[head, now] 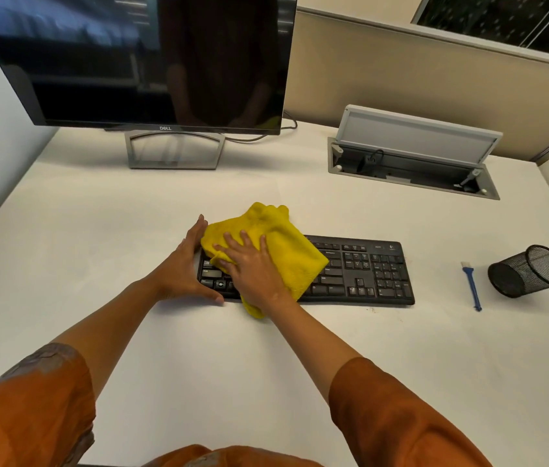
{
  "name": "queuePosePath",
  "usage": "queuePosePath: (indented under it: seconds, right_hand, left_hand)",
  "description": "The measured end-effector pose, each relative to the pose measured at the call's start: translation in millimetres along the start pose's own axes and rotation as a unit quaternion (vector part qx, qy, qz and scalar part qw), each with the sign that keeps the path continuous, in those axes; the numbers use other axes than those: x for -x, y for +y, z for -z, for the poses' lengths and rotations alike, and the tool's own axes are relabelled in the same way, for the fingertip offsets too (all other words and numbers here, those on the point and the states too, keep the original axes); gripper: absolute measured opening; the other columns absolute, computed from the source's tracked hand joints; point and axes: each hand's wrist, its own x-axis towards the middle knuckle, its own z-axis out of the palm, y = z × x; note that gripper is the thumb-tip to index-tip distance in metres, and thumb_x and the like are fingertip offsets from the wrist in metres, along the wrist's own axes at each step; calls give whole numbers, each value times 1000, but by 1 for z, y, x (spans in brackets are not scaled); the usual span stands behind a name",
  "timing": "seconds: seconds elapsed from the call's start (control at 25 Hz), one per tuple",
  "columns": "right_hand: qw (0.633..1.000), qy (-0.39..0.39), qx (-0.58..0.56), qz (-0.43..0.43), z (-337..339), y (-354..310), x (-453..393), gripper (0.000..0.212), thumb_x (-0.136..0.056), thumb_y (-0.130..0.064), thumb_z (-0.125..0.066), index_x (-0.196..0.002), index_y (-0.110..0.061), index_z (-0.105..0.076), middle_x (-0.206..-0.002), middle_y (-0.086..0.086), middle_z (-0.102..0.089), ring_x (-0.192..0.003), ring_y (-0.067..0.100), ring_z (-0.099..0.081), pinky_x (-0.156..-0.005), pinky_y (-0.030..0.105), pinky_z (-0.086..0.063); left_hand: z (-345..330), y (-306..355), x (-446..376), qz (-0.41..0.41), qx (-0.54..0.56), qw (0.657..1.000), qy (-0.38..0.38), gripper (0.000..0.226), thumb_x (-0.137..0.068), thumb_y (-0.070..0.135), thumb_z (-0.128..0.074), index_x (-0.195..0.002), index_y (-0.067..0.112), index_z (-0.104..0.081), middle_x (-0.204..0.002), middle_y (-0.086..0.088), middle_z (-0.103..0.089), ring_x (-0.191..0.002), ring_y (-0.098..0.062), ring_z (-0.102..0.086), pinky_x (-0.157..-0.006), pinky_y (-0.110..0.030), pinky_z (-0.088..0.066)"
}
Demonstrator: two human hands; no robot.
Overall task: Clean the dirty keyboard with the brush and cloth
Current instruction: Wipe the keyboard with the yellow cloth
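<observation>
Pressing the cloth flat-fingered on the keyboard, the right hand wipes, left hand open steadying its end, brush aside, crumbs left.

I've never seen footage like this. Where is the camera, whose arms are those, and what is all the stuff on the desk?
There is no machine here: a person wears one wide-angle camera on the head, looking forward and down, so the two arms reaching in from the bottom are that person's own.

The right hand lies with spread fingers on a yellow cloth, pressing it onto the left part of a black keyboard. The left hand rests against the keyboard's left end, seemingly steadying it.

All of this sits on a white desk. To the right of the keyboard lies a small blue brush, untouched, and beyond it a black mesh cup tipped on its side. At the back stand a dark monitor and an open cable box set into the desk.
</observation>
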Motion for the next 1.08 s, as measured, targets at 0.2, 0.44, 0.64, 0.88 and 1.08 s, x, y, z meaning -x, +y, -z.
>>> queuePosePath:
  seconds: [0.2, 0.44, 0.64, 0.88, 1.08]
  right_hand:
    - [991, -11, 29, 127, -11, 1, 10, 41, -98, -33, -51, -139, -33, -56, -155, -4, -43, -148, 31, -29, -120, 58, -11]
    - [974, -57, 33, 217, 3, 23, 23, 43, -100, -30, -49, -143, -32, -52, -156, -8, -40, -151, 25, -24, -123, 55, -5]
    - [965, -59, 64, 247, 12, 50, 39, 46, -102, -33, -47, -148, -37, -43, -158, -13, -36, -151, 21, -23, -124, 51, -5]
    - [972, -41, 73, 221, 18, 74, 55, 45, -105, -41, -38, -150, -38, -39, -159, -13, -34, -151, 20, -23, -124, 46, -10]
    - [994, 53, 48, 83, 31, 118, 81, 43, -105, -43, -37, -146, -37, -46, -155, -16, -39, -150, 14, -27, -123, 43, -16]
  left_hand:
    - [-2, 3, -1, -2, 16, 1000, 2, 172, -38, 35, -107, -162, 37, 12, -169, 16, -12, -152, -6, -26, -115, -28, -34]
    - [-3, 2, 1, -12, 32, 999, 7, 168, -38, 49, -104, -163, 34, 6, -167, 18, -16, -150, 0, -26, -118, -30, -35]
    - [-1, 2, 1, -16, 32, 999, 10, 162, -33, 69, -97, -158, 47, 4, -167, 20, -15, -151, -3, -27, -121, -35, -34]
    - [-2, 4, 1, 0, 16, 1000, 7, 167, -37, 45, -106, -162, 39, 5, -166, 24, -14, -149, 3, -22, -120, -28, -27]
    - [-1, 3, -1, 15, 9, 1000, 1, 171, -32, 56, -103, -161, 42, 7, -154, 43, -10, -149, 5, -19, -122, -27, -19]
